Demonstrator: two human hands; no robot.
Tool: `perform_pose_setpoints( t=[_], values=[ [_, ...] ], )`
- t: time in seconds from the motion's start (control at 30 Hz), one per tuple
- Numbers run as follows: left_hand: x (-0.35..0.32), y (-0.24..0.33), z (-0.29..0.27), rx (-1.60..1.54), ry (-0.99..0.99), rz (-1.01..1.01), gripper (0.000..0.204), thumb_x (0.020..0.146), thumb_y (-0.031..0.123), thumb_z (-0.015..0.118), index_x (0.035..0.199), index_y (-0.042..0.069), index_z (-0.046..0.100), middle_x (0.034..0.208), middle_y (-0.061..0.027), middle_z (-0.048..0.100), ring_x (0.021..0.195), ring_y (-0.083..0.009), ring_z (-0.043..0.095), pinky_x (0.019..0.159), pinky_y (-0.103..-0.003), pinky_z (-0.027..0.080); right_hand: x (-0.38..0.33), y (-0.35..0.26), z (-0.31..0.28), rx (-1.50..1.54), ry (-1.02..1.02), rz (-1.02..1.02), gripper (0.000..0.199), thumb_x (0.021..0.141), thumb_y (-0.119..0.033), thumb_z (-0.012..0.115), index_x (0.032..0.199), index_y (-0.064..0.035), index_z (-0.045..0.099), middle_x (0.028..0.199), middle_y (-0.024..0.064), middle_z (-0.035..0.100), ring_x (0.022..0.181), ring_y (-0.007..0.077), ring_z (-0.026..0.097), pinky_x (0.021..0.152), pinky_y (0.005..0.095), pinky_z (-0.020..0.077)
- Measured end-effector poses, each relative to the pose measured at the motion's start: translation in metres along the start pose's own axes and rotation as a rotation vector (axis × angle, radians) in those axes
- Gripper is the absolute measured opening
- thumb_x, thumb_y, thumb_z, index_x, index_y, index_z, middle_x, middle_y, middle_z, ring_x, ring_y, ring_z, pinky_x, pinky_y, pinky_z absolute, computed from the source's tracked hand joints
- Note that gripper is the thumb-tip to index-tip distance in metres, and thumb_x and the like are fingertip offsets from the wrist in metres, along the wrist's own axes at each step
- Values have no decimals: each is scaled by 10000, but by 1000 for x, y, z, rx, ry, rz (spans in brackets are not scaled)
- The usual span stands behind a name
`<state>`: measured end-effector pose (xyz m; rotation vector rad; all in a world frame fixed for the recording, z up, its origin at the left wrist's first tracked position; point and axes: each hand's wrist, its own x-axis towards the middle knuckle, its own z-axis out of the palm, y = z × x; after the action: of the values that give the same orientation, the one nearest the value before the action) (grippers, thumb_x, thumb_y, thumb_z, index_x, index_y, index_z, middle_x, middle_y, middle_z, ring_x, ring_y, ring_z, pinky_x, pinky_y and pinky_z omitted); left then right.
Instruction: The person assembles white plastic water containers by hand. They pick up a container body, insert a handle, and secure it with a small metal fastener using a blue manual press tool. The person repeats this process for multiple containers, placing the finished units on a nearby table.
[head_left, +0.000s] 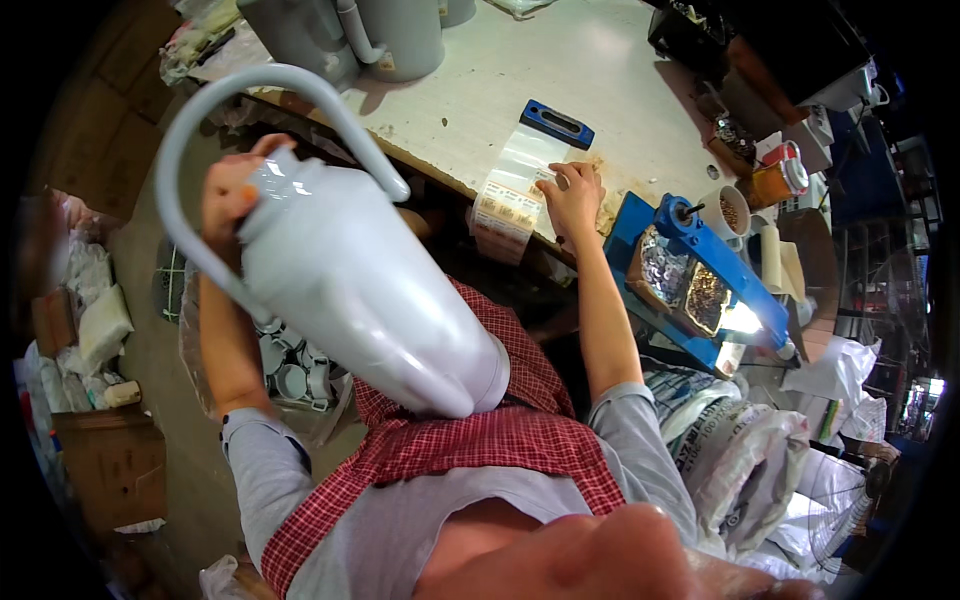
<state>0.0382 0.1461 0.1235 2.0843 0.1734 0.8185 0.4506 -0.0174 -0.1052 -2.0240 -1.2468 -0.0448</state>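
My left hand [228, 195] is closed round the upper end of a large grey plastic jug-like vessel [365, 285]. The vessel lies tilted across my body, its lower end against my red checked apron [530, 440]. A long curved grey tube [262, 78] arches from it over my left hand. An orange spot shows at one fingertip of that hand. On the table edge, my right hand [576, 205] rests its bent, parted fingers at the side of a strip of printed labels [512, 200]. The strip hangs over the edge, its far end by a blue holder [557, 124].
More grey vessels [400, 40] stand at the table's far left. To the right are a blue hand press [725, 270] with trays of small metal parts [660, 270], a white cup [728, 212] and an orange-filled jar [780, 178]. White sacks [745, 460] lie lower right; a bag of grey parts [290, 375] sits left.
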Motion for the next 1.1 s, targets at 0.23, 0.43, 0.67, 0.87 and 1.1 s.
perform_pose_setpoints(
  t=[0.23, 0.43, 0.67, 0.87, 1.1],
  values=[
    [-23, -74, 17, -124, 83, -200, 483, 868, 454, 599, 814, -19, 683, 799, -59, 665, 756, -185, 614, 954, -415, 427, -2, 8, 11, 193, 6, 90, 220, 710, -191, 789, 888, -87, 712, 993, 91, 665, 969, 276, 619, 911, 446, 406],
    [-58, -107, 46, -496, 475, -819, 385, 875, 400, 589, 904, 31, 693, 834, -64, 690, 726, -151, 647, 684, -312, 544, -10, 17, 7, -26, 156, -279, 69, 728, -141, 752, 780, -97, 742, 937, 19, 717, 920, 209, 659, 890, 376, 435],
    [-80, -87, 52, -607, 542, -822, 383, 873, 401, 588, 904, 33, 692, 831, -66, 690, 720, -153, 647, 678, -312, 545, -71, -111, -112, 427, -61, -356, 104, 767, -12, 705, 864, -49, 700, 1067, 97, 666, 992, 268, 629, 897, 378, 471],
    [-72, -79, 50, -616, 479, -791, 382, 873, 401, 588, 903, 35, 691, 828, -68, 690, 715, -154, 647, 673, -312, 546, -132, -128, -169, 854, -1094, 46, 474, 751, 15, 757, 1200, -9, 607, 844, 56, 691, 826, 136, 665, 783, 272, 502],
    [-66, -75, 54, -622, 450, -789, 380, 871, 402, 588, 903, 37, 690, 824, -70, 691, 709, -156, 647, 666, -312, 547, -125, -146, -143, 645, -1070, -133, 525, 765, -11, 743, 1222, 8, 486, 808, 101, 697, 775, 190, 693, 762, 302, 510]
  ],
)
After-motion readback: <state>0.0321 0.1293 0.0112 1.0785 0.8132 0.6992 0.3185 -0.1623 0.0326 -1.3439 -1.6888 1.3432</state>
